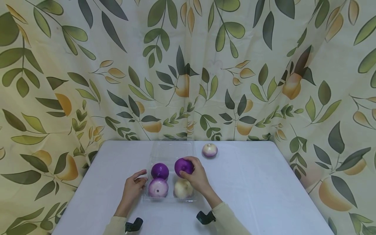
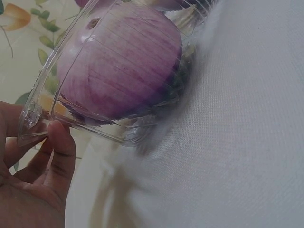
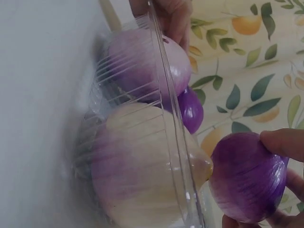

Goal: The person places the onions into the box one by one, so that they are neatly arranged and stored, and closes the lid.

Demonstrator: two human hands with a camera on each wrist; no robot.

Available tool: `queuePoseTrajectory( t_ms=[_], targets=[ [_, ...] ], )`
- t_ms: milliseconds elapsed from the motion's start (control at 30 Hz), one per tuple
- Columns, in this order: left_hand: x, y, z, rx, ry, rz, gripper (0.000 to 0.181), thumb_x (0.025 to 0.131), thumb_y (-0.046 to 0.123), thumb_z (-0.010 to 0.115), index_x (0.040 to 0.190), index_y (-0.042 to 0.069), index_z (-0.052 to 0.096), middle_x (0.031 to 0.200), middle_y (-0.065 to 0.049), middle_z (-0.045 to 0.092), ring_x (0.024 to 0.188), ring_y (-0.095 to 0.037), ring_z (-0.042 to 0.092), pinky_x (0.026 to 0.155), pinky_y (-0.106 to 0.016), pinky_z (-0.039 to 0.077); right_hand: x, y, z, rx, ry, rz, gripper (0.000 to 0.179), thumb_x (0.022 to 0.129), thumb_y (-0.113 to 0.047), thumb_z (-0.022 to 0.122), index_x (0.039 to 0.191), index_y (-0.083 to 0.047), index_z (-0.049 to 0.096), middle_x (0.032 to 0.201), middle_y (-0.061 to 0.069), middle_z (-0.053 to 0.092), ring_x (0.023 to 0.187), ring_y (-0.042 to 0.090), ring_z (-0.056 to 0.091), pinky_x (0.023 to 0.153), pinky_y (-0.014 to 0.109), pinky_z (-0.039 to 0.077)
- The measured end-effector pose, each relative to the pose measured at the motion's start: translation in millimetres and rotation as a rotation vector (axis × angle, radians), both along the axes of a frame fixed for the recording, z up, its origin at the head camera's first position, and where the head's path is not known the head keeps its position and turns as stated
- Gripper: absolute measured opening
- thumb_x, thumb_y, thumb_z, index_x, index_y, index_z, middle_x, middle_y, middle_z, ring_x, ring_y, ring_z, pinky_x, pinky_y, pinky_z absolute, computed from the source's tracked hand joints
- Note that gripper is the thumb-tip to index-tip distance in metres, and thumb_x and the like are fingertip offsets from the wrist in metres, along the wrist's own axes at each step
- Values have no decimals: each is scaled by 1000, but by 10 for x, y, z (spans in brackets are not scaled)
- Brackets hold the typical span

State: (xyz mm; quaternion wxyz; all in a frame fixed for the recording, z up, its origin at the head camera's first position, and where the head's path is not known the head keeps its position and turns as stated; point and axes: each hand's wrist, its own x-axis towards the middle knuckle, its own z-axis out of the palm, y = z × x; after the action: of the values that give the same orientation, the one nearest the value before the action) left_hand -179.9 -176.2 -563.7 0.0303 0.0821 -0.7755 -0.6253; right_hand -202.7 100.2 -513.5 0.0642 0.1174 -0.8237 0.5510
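A purple onion [image 1: 182, 167] is gripped in my right hand [image 1: 197, 174], thumb on the near side and fingers around the back. In the right wrist view this dark purple onion [image 3: 247, 178] is above the rim of a clear plastic box [image 1: 170, 199]. My left hand [image 1: 133, 187] pinches the box's left edge between thumb and fingers, as the left wrist view shows. Inside the box sit a deep purple onion [image 1: 160, 171] at the back left, a pale purple onion [image 1: 158, 188] at the front left and a whitish onion [image 1: 183, 188] at the front right.
Behind the box, its transparent lid [image 1: 171, 150] lies folded back. One more onion [image 1: 210, 150], white and purple, stands on the white tablecloth [image 1: 249, 182] at the back right. A leaf-patterned curtain [image 1: 188, 81] hangs along the table's far edge.
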Motion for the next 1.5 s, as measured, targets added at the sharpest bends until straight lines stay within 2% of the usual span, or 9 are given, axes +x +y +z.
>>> queuePoseTrajectory(
  t_ms=[267,1000,1367,1500],
  targets=[
    [6,2,-7,-4,7,-4,42,89,-4,62,131,-1,60,124,-22,64,75,-15,64,58,-20,51,-81,-22,-60,38,21,19,53,74,-11,80,123,-15,61,132,14,54,121,35,55,100,55,46],
    [16,-5,-4,12,1,-1,42,90,-3,63,131,-1,59,126,-21,64,77,-16,64,59,-20,52,-135,-78,-133,175,21,54,52,75,-15,79,124,-16,60,131,15,54,119,35,56,99,55,47],
    [21,5,-1,4,6,0,42,90,-3,62,131,-1,59,125,-21,64,77,-14,64,59,-20,51,-153,-105,-174,278,19,20,52,76,-18,81,124,-20,60,133,11,53,118,37,58,98,55,49],
    [17,7,2,2,4,2,42,90,-4,61,132,-1,59,125,-21,64,76,-14,63,59,-20,51,-160,-112,-196,299,55,18,51,77,-19,81,124,-19,60,132,12,54,116,37,59,96,55,50]
  ],
)
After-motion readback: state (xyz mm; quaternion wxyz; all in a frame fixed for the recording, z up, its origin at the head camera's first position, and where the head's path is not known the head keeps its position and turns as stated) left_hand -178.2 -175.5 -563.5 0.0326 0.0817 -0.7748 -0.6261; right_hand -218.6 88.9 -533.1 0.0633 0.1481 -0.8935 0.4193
